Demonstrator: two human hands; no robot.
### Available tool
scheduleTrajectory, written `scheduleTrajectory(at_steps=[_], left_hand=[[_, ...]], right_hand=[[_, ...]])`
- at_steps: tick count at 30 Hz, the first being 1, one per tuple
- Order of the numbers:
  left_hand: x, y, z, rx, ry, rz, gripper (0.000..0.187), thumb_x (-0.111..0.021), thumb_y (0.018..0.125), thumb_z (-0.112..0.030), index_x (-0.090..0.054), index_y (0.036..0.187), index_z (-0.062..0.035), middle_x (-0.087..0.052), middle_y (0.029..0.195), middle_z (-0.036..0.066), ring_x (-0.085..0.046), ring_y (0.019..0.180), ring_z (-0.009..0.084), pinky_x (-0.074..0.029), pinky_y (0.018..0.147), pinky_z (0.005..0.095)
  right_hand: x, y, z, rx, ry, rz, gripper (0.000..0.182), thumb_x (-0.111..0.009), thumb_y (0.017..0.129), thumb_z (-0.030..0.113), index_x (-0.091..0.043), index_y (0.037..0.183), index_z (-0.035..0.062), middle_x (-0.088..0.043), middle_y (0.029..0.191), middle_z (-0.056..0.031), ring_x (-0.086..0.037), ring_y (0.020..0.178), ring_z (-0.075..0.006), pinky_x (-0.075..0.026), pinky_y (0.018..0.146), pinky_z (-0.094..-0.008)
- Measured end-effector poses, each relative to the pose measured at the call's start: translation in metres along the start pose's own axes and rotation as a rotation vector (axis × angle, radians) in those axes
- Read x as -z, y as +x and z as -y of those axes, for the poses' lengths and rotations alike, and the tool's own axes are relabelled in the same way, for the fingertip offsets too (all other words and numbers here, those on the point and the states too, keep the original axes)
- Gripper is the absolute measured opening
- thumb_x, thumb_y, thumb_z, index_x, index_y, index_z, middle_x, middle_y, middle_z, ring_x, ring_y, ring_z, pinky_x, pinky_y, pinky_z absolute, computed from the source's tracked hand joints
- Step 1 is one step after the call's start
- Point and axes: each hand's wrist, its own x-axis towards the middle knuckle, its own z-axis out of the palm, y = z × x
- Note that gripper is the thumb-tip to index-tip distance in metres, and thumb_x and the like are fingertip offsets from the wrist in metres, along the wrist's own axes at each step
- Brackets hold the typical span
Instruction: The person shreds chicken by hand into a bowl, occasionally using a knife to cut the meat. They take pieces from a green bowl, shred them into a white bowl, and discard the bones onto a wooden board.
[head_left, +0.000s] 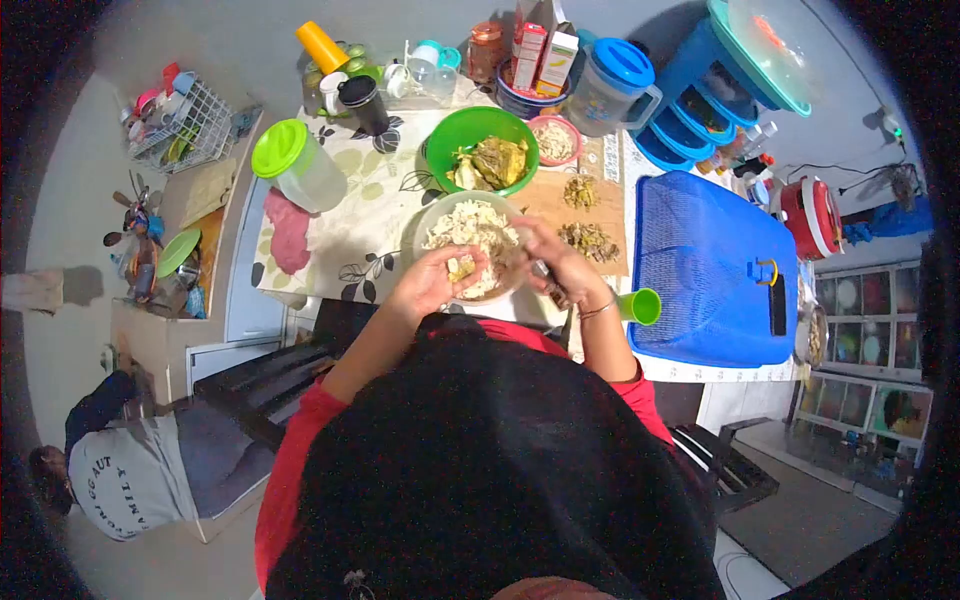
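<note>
My left hand [436, 282] is palm up over a clear bowl [421, 222] of pale chopped food [470, 220]. Its fingers cradle a small pale yellowish food piece [460, 268]. Across from it, my right hand [562, 264] is closed around what looks like a knife [542, 269], partly hidden and blurred by motion. Behind the clear bowl stands a green bowl [437, 150] with larger yellowish-brown pieces [497, 162]. Dark scraps [588, 241] lie on a brown board [545, 190] to the right, with a smaller pile beyond them.
A blue mesh cover [710, 270] and a green cup [641, 307] stand at the right. A pink bowl [556, 140], a blue-lidded pitcher [612, 85] and cartons [541, 60] are behind. A green-lidded container [300, 165] and pink cloth [287, 232] sit left. Another person [130, 480] is at lower left.
</note>
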Motion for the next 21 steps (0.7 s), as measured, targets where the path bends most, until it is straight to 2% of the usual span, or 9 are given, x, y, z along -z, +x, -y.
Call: scheduleTrajectory(at_steps=[4,7,8,11,12,13,15,17,21], left_hand=[[-0.001,0.002,0.001,-0.042,-0.064,-0.006,0.032,-0.048,0.088,-0.01,-0.049,0.114,0.0081,-0.056,0.113,0.018,-0.053,0.111,0.0283,-0.04,0.101,0.0404],[0.004,0.006,0.001,-0.032,-0.132,0.069,0.038,-0.047,0.087,-0.009,-0.045,0.119,0.0107,-0.053,0.119,0.021,-0.049,0.117,0.0313,-0.036,0.104,0.042],[0.003,0.006,0.002,-0.033,-0.143,0.092,0.039,-0.047,0.086,-0.008,-0.044,0.12,0.0111,-0.052,0.121,0.022,-0.047,0.119,0.032,-0.035,0.105,0.0422],[0.0,0.002,0.0,-0.04,-0.125,0.105,0.042,-0.047,0.084,-0.007,-0.043,0.122,0.0115,-0.049,0.125,0.024,-0.046,0.121,0.0326,-0.033,0.106,0.0424],[-0.001,0.001,-0.001,-0.04,-0.112,0.1,0.043,-0.047,0.084,-0.006,-0.042,0.122,0.0115,-0.048,0.126,0.024,-0.045,0.121,0.0326,-0.033,0.106,0.0423],[-0.001,0.001,0.0,-0.055,-0.122,0.101,0.043,-0.047,0.083,-0.006,-0.042,0.122,0.0115,-0.048,0.126,0.024,-0.045,0.121,0.0325,-0.033,0.106,0.0425],[0.0,0.002,0.003,-0.07,-0.138,0.108,0.044,-0.048,0.082,-0.006,-0.042,0.123,0.0116,-0.048,0.126,0.025,-0.044,0.122,0.0325,-0.033,0.106,0.043],[-0.002,0.001,0.003,-0.075,-0.017,0.073,0.042,-0.048,0.083,-0.007,-0.045,0.122,0.0071,-0.052,0.122,0.019,-0.048,0.118,0.028,-0.034,0.105,0.0427],[-0.002,-0.004,0.005,-0.17,0.094,-0.038,0.041,-0.049,0.084,-0.008,-0.046,0.123,0.0046,-0.055,0.118,0.014,-0.053,0.112,0.0234,-0.036,0.104,0.0428]], right_hand=[[0.077,0.007,-0.036,-0.037,-0.579,-0.541,0.033,-0.045,0.092,0.017,-0.047,0.124,0.0102,-0.062,0.085,-0.0113,-0.055,0.062,-0.0154,-0.045,0.056,-0.0282],[0.153,0.037,-0.112,-0.055,-0.817,-0.545,0.049,-0.047,0.091,0.019,-0.035,0.138,0.01,-0.061,0.077,-0.0117,-0.058,0.066,-0.0187,-0.047,0.062,-0.0314],[0.156,0.039,-0.117,0.13,-1.157,-0.512,0.052,-0.047,0.09,0.017,-0.03,0.139,0.0086,-0.064,0.091,-0.0217,-0.063,0.085,-0.03,-0.047,0.074,-0.0373],[0.085,0.014,-0.067,-0.159,-1.154,-0.746,0.051,-0.047,0.089,0.015,-0.03,0.137,0.0087,-0.062,0.096,-0.0269,-0.061,0.095,-0.0376,-0.045,0.081,-0.0425],[0.081,0.019,-0.072,0.069,-0.972,-0.759,0.044,-0.047,0.09,0.016,-0.033,0.131,0.0091,-0.061,0.096,-0.0276,-0.06,0.095,-0.0397,-0.044,0.084,-0.044],[0.064,0.024,-0.069,0.431,-0.979,-0.747,0.036,-0.047,0.091,0.019,-0.037,0.125,0.0104,-0.062,0.089,-0.0194,-0.063,0.076,-0.0304,-0.049,0.069,-0.0383],[0.009,0.003,-0.026,0.078,-0.311,-0.362,0.039,-0.047,0.093,0.019,-0.037,0.129,0.0079,-0.058,0.08,-0.0069,-0.053,0.061,-0.0162,-0.043,0.052,-0.0283],[-0.034,-0.007,-0.006,0.015,-0.106,-0.011,0.042,-0.044,0.095,0.02,-0.034,0.135,0.0111,-0.05,0.072,0.001,-0.041,0.053,-0.0054,-0.034,0.044,-0.0202],[-0.051,0.012,-0.024,-0.029,0.028,0.119,0.04,-0.042,0.096,0.02,-0.037,0.135,0.0146,-0.048,0.075,-0.0012,-0.042,0.048,-0.0079,-0.034,0.041,-0.0198]])
